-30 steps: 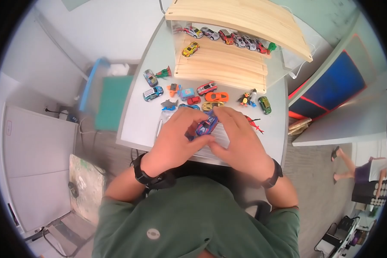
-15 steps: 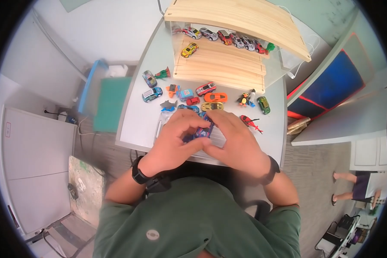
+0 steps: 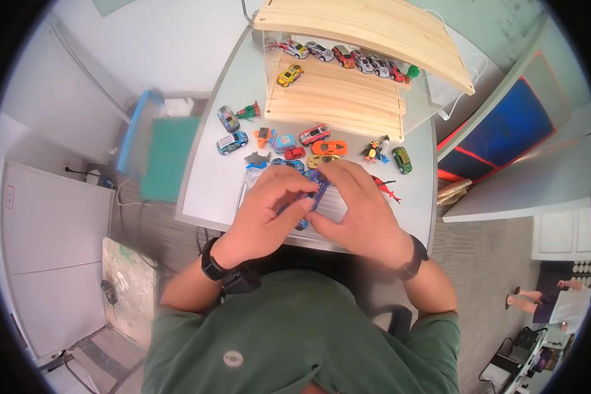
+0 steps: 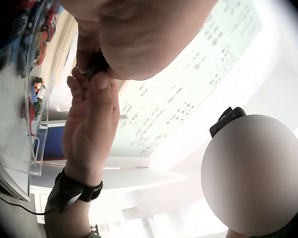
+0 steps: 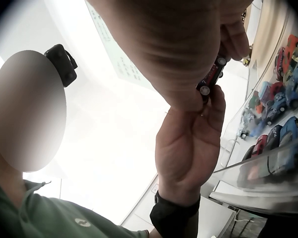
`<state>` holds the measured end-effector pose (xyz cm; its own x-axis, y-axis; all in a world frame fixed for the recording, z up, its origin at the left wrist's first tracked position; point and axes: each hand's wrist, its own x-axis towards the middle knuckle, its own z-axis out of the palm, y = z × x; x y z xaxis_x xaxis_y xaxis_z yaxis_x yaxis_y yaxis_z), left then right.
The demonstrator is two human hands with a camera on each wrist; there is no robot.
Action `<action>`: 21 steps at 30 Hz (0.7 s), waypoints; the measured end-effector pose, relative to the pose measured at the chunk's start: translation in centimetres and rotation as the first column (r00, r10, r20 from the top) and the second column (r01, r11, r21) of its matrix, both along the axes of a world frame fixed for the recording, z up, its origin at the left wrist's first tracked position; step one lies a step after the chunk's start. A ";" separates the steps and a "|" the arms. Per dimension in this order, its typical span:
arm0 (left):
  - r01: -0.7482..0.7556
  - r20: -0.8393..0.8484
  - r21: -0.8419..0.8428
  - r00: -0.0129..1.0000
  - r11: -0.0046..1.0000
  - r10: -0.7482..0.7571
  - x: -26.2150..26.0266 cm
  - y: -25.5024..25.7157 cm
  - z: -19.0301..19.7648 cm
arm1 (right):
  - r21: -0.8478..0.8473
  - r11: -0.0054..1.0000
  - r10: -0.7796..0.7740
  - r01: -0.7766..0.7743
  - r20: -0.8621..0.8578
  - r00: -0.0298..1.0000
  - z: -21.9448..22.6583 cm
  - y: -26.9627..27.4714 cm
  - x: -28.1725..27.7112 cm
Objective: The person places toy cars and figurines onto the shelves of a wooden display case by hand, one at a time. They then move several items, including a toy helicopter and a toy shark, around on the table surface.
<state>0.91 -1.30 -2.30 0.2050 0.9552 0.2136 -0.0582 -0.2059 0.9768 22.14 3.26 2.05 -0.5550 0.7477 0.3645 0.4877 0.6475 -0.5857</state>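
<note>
A small blue-and-purple toy car (image 3: 320, 184) is held up between both hands, over the near part of the table. My left hand (image 3: 262, 209) pinches it with thumb and fingers from the left. From the right, my right hand (image 3: 361, 211) grips it, fingers over its far end and thumb near the other thumb. The right wrist view shows the dark side and wheels of the car (image 5: 212, 78) between the hands. In the left wrist view the left hand (image 4: 139, 37) hides most of it. Beyond the fingertips lie a yellow toy car (image 3: 323, 161) and a blue one (image 3: 287, 165).
Several toy cars, an orange one (image 3: 329, 148) among them, cover the table's middle. A wooden shelf (image 3: 338, 125) with clear sides holds more cars at the back. A red toy helicopter (image 3: 389, 189) lies right of the hands. More cars (image 5: 273, 141) stand behind a clear wall below.
The toy car has been turned and tilted between the fingers, both hands staying nearly in place. In the background at right, a person has moved.
</note>
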 end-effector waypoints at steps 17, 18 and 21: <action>-0.477 -0.121 0.208 0.854 0.854 0.506 -7.7 -2.1 -3.7 | 0.032 0.993 -0.114 0.111 0.161 0.980 1.4 12.6 -0.9; -0.489 -0.178 0.216 0.831 0.845 0.527 -8.0 -2.1 -4.2 | 0.036 0.993 -0.113 0.109 0.162 0.980 1.0 13.6 -1.2; -0.516 -0.262 0.216 0.787 0.829 0.558 -8.8 -2.0 -6.1 | -0.005 0.996 -0.081 0.084 0.202 0.976 -0.6 16.3 -2.0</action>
<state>-7.92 -3.34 -8.37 -0.2592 0.8987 0.3537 0.3910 -0.2372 0.8893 20.15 19.56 1.45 -0.5522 0.7980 0.2413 0.6481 0.5930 -0.4778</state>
